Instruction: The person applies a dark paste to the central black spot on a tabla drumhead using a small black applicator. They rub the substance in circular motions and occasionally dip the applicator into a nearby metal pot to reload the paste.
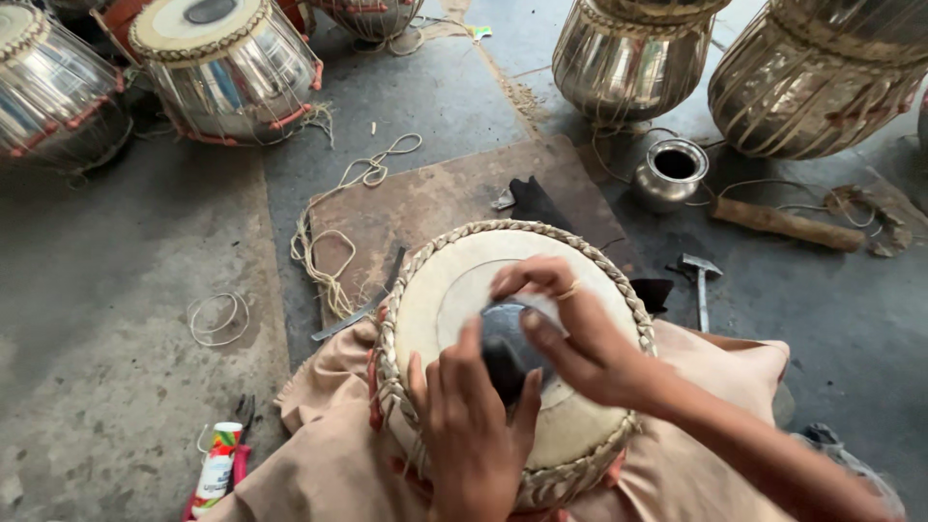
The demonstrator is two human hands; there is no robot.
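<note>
While both hands point(522, 387) press the drum point(454, 290), the metal pot point(671, 172) seems empty.

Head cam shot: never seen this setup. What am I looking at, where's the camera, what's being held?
There is one picture, taken from a camera on the person's head, looking down at their own two bare hands; there is no machine. A drum with a pale skin and braided rim rests on their lap. The left hand and right hand together press a smooth dark stone onto the middle of the skin. On the floor around it lie a small hammer, a wooden stick, a small metal pot, loose cord and a glue tube. More shiny metal drums stand behind.
</note>
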